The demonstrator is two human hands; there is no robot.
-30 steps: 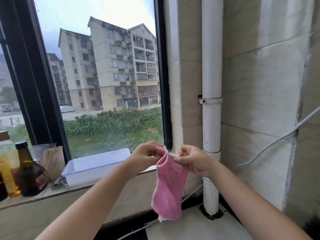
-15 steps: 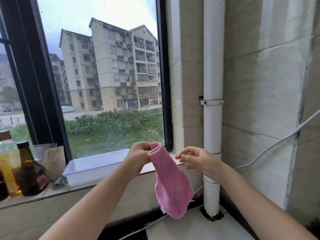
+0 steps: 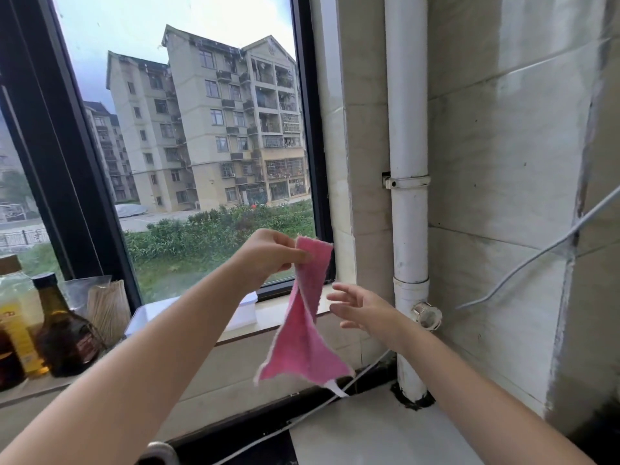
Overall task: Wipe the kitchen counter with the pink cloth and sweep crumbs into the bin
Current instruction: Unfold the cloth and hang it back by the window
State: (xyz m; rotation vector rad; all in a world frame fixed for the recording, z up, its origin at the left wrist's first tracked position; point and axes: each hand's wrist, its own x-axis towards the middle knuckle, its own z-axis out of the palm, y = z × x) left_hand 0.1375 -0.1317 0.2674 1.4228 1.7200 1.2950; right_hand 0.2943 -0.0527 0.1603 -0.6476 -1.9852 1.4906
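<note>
A second ago both hands pinched the top edge of the pink cloth (image 3: 303, 330) and it hung as a narrow fold. Now only the left hand (image 3: 268, 251) holds it, thumb and fingers pinching the top corner, raised in front of the window (image 3: 188, 146). The right hand (image 3: 360, 308) has let go and dropped lower; it hovers just beside the cloth with fingers spread and relaxed, gripping nothing. The cloth has opened out too: narrow at the pinch, it flares toward the bottom into a wide, skirt-like shape with a centre crease.

My reading is that the cloth is being shaken open, so wiping has not begun. The cloth hangs in the air above the pale counter (image 3: 369, 437), touching nothing but the left hand. No crumbs or bin show in this view.

The cloth looks soft and nubbly, like a thin towel, with a pale stitched edge and a small white tag at its lower corner. It drapes limply, so it should fold and bunch easily under a palm. The counter looks smooth and hard, pale with a dull sheen. Behind it the wall is large glossy tiles, and a rigid white pipe (image 3: 407, 129) runs straight down into the counter with dark sealant at its base. A thin white cable (image 3: 523, 263) sags across the tiles. On the windowsill (image 3: 285, 313) stand a dark glass bottle (image 3: 62, 327), a yellowish bottle (image 3: 15, 317), a bundle of thin wooden sticks (image 3: 107, 307) and a white plastic box (image 3: 144, 315).
</note>
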